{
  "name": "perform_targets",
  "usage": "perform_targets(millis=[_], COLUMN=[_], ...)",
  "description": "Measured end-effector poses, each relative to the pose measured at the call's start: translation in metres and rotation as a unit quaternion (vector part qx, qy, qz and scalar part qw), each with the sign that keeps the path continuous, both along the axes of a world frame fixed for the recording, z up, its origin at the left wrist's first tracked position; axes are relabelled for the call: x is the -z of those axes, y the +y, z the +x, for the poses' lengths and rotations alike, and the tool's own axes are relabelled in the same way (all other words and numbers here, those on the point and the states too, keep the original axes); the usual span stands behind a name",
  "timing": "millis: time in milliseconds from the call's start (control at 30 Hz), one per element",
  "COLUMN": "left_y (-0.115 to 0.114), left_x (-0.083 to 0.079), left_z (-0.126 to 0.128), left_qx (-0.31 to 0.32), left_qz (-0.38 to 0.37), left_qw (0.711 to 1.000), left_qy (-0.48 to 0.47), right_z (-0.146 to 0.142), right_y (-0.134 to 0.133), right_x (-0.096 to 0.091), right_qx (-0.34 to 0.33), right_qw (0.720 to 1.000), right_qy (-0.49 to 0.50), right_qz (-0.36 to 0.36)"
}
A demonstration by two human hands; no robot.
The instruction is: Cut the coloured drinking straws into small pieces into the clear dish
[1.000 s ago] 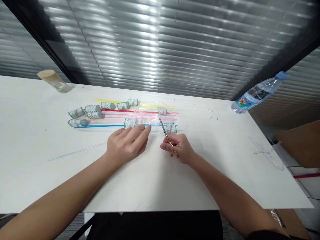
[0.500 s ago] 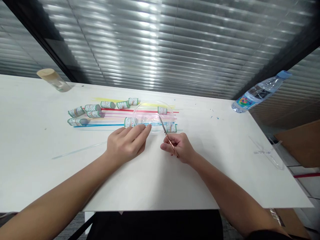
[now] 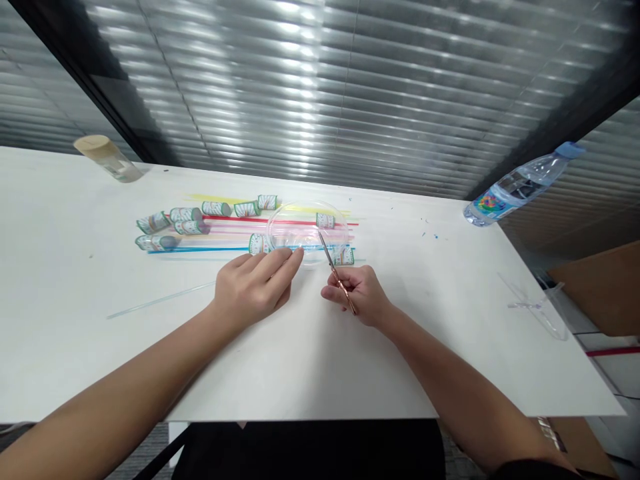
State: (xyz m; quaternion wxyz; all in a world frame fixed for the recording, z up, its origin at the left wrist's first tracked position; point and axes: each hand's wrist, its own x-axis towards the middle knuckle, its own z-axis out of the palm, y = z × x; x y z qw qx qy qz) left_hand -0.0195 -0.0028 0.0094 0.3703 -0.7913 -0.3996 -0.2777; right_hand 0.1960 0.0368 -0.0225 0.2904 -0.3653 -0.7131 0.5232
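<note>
My left hand [image 3: 255, 283] is closed with its fingertips at the near rim of a clear round plastic bowl [image 3: 345, 243]. From its wrist side sticks out a thin pale-blue translucent straw [image 3: 160, 300], which the hand grips; its other end is hidden by the fingers. My right hand [image 3: 363, 293] holds small scissors with copper-coloured handles [image 3: 347, 297]. Their blades look together and point up and left over the bowl's near right edge. Behind the hands lie coloured straws [image 3: 215, 249] in red, pink, blue and yellow, with several patterned paper-covered cylinders [image 3: 186, 215] on and around them.
A water bottle [image 3: 500, 193] with a blue cap stands at the back right. At the back left is a jar with a tan lid [image 3: 107, 157]. Clear plastic strips [image 3: 537, 307] lie near the right edge. Tiny blue scraps [image 3: 436, 237] dot the table [image 3: 400, 373], with blinds behind.
The straw's free end has shifted slightly to the right with a tiny movement of my left hand. The right hand and scissors look nearly still.
</note>
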Motion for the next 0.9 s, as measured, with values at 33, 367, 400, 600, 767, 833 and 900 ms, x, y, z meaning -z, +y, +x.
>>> perform_targets(millis=[33,367,400,600,767,833,900], left_y=[0.0000,-0.0012,-0.0013,-0.0020,-0.0025,-0.0027,-0.0029], left_x=[-0.0004,-0.0007,-0.0007,0.0012,0.0027,0.0027,0.0025], left_z=[0.0003,0.0016,0.0017,0.0009,0.0008,0.0010,0.0014], left_qx=[-0.003,-0.012,-0.013,-0.011,-0.019,-0.024,-0.025], left_qz=[0.000,-0.005,-0.005,-0.012,-0.015,-0.017,-0.021], left_qw=[1.000,1.000,1.000,1.000,1.000,1.000,0.999], left_qy=[0.000,-0.002,-0.003,-0.014,-0.011,-0.010,-0.010], right_z=[-0.0003,-0.0017,-0.0017,-0.0005,0.0014,0.0019,0.0022], right_y=[-0.0002,-0.0014,-0.0013,-0.0009,-0.0006,-0.0004,-0.0001], right_x=[-0.0003,-0.0014,-0.0019,-0.0018,0.0011,0.0014,0.0014], right_qx=[0.001,0.004,0.003,-0.005,-0.013,-0.018,-0.023], right_qw=[1.000,1.000,1.000,1.000,1.000,1.000,0.999], right_qy=[-0.001,0.001,-0.001,-0.002,0.015,0.013,0.006], right_qz=[-0.004,-0.021,-0.022,-0.016,0.016,0.022,0.024])
